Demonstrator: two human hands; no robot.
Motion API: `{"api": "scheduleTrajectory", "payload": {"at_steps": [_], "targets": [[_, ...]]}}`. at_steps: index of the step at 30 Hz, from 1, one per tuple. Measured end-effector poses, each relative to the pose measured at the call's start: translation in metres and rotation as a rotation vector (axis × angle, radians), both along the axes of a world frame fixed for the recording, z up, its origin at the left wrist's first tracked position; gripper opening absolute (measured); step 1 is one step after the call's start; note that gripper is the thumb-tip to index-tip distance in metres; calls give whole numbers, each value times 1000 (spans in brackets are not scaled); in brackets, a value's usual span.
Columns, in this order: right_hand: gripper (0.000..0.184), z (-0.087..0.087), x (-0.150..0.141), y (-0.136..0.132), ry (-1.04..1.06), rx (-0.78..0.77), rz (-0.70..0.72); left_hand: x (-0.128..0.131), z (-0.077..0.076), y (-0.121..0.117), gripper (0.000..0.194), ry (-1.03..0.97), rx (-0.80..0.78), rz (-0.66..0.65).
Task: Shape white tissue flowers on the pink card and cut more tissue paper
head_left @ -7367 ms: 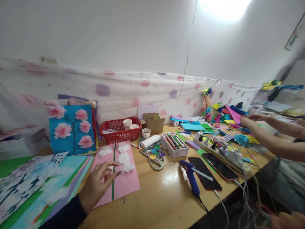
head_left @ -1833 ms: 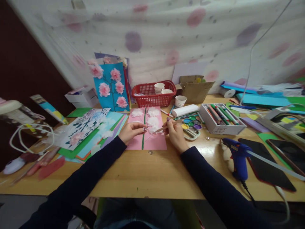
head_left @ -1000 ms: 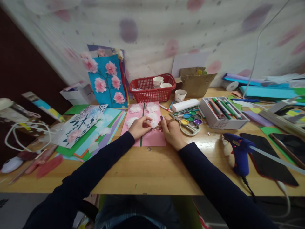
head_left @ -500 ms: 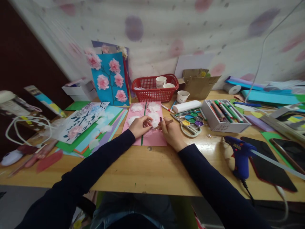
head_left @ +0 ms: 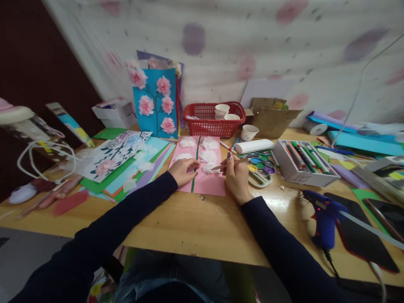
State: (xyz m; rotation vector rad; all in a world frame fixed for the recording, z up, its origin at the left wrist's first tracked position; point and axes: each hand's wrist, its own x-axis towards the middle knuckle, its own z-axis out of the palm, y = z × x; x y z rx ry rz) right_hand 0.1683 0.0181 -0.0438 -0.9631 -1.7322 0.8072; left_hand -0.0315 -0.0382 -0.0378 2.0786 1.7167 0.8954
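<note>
While a pink sheet is laid flat on the wooden table, a thin, pointed brown tool is pinched in the right hand, its tip near the lowest white tuft on the right. The sheet is steadied, it seems, by the left hand; whether anything is gripped there cannot be told. A green stripe is already in place, flanked by fluffy tufts; what is left undone is not shown.
</note>
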Motion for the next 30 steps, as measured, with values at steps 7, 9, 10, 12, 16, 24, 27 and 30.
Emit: {"api": "scheduleTrajectory", "payload": {"at_steps": [7,9,10,12,16,24,27,30], "targets": [[46,-3,3,0,132,51,-130,-18,22,-34,24,-34,33,42],[48,-2,3,-1,216,4,-158,-39,31,-48,22,-62,-16,117],[49,-1,3,-1,259,-16,-171,-54,35,-54,22,-49,-36,195],[48,2,2,-1,340,-50,-193,-91,42,-60,25,3,-8,426],[46,5,2,1,407,-87,-217,-164,44,-51,27,70,2,580],[44,-6,5,9,376,-88,-212,-171,23,11,10,249,-87,614],[44,-6,7,9,373,-91,-210,-165,23,19,7,255,-95,626],[45,-5,7,9,366,-87,-210,-167,28,17,10,219,-95,585]]}}
